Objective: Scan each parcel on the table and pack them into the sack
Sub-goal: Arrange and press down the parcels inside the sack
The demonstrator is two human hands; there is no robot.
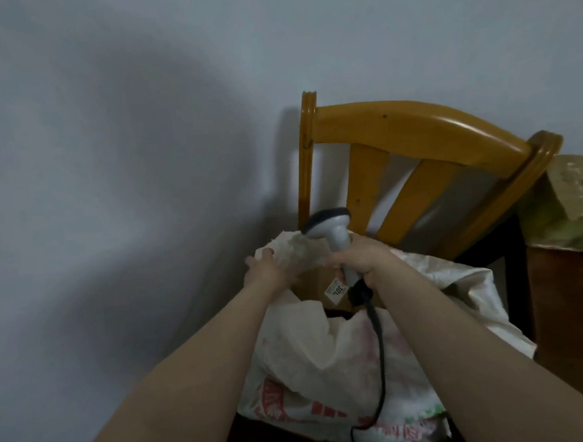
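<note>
1. Firstly, the plain grey-white wall fills most of the view, and the yellow-brown wooden chair with a slatted back stands against it.
2. The white woven plastic sack with red print sits on the chair. I judge it is put there so that its mouth is at an easy height for packing.
3. At the right edge a pale cardboard box lies on a dark brown wooden cabinet. I cannot tell whether it is one more parcel.
4. The brown cardboard parcel is already inside the mouth of the sack, between the two hands.
5. The left hand has its fingers curled over the far rim of the sack and grips the fabric, probably to keep the mouth open around the parcel.
6. The right hand is wrapped firmly round the handle of the grey handheld barcode scanner with a dark head, which points up toward the chair back and not at the parcel. I suppose it is only carried while the packing goes on.
7. The black scanner cable hangs down over the front of the sack.
8. The small white printed label on the parcel faces up, just beside the scanner handle.
</note>
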